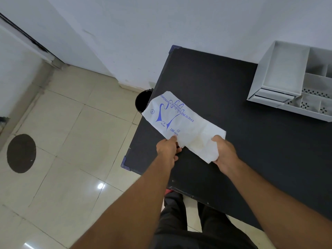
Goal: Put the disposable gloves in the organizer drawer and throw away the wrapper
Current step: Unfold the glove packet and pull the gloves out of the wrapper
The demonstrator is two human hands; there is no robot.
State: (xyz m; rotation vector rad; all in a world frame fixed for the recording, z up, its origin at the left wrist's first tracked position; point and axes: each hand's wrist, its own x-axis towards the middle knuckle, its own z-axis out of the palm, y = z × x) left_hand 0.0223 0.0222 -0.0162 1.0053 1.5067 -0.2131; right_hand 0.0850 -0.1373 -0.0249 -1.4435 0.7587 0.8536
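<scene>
Holding the glove packet [181, 121] above the left part of the black table [242, 141], the person works with both hands at its near edge. Furthest left on the tiled floor lies one dark round patch [21, 153]. One dark bin [142, 101] stands on the floor just beside the table's left edge, partly hidden behind the packet's printed end.

The left hand [167, 150] is pinched shut on the packet's near edge, thumb on top by the printed "100". The right hand [224, 151] is closed around the pale, crumpled end at the right, which looks like the stack of gloves [203, 142] coming out of the wrapper, though the two are hard to tell apart there.

The step in hand seems to be drawing the gloves out. To do it well, the left pinch should take only the wrapper film, not the gloves inside, while the right hand pulls the whole stack away in one straight draw, so the thin sheets stay together. Keeping the work over the table means any loose glove lands there, not on the floor.

At the table's far right corner sits one white organizer [280, 72] with several open compartments and two shallow drawers [273, 97] at its front, both nearly closed. Nothing has gone into it yet.

Counted: one packet, one bin, one organizer, two drawers, two hands.
</scene>
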